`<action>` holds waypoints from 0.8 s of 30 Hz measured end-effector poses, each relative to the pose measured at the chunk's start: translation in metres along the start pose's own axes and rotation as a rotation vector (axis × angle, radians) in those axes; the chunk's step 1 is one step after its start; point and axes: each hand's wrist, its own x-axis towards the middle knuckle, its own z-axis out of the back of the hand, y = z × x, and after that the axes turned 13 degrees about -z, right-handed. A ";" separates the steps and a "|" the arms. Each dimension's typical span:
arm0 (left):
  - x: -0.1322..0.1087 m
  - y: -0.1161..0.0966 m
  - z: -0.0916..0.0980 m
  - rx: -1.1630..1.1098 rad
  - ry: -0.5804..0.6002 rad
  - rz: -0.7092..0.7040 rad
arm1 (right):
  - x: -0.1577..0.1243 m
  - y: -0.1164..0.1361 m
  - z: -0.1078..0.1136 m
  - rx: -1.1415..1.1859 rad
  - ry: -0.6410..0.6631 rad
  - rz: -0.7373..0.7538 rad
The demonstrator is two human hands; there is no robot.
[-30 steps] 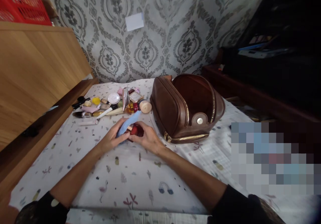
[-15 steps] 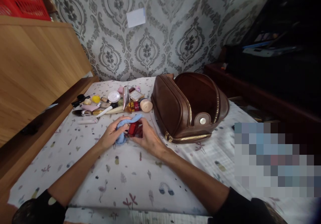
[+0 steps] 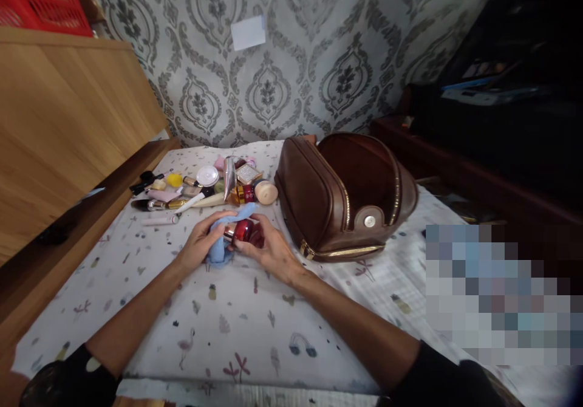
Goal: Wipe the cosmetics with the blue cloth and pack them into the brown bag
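A small shiny red bottle with a metallic cap (image 3: 245,229) is left of the open brown leather bag (image 3: 304,191), toward the wearer. The right hand (image 3: 276,254) pinches its red end; the left hand (image 3: 199,240) grips a soft blue cloth (image 3: 219,253) around the cap end (bunched there). Left of the bag, farther back, lies a round white compact (image 3: 207,176) among cosmetics.

Red bottle (image 3: 245,230) partly hidden by blue cloth (image 3: 219,254) and right hand (image 3: 276,253). Left hand (image 3: 198,242): some fingertips behind the cloth. Brown leather bag (image 3: 304,195): interior too dark to read. Red basket (image 3: 57,11) cut off top-left. Pixelated patch (image 3: 496,300), right edge: contents illegible.
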 end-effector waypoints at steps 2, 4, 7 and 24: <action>0.000 0.001 0.000 -0.051 -0.017 0.015 | 0.000 0.000 0.000 0.009 0.010 -0.003; 0.001 0.000 -0.002 -0.089 -0.053 0.044 | 0.001 -0.001 0.000 0.005 0.013 0.009; 0.002 -0.002 -0.004 -0.104 -0.090 0.093 | 0.002 -0.004 0.000 -0.031 0.008 0.028; 0.004 -0.006 -0.006 -0.195 -0.097 0.087 | 0.006 -0.009 0.002 0.078 -0.003 -0.004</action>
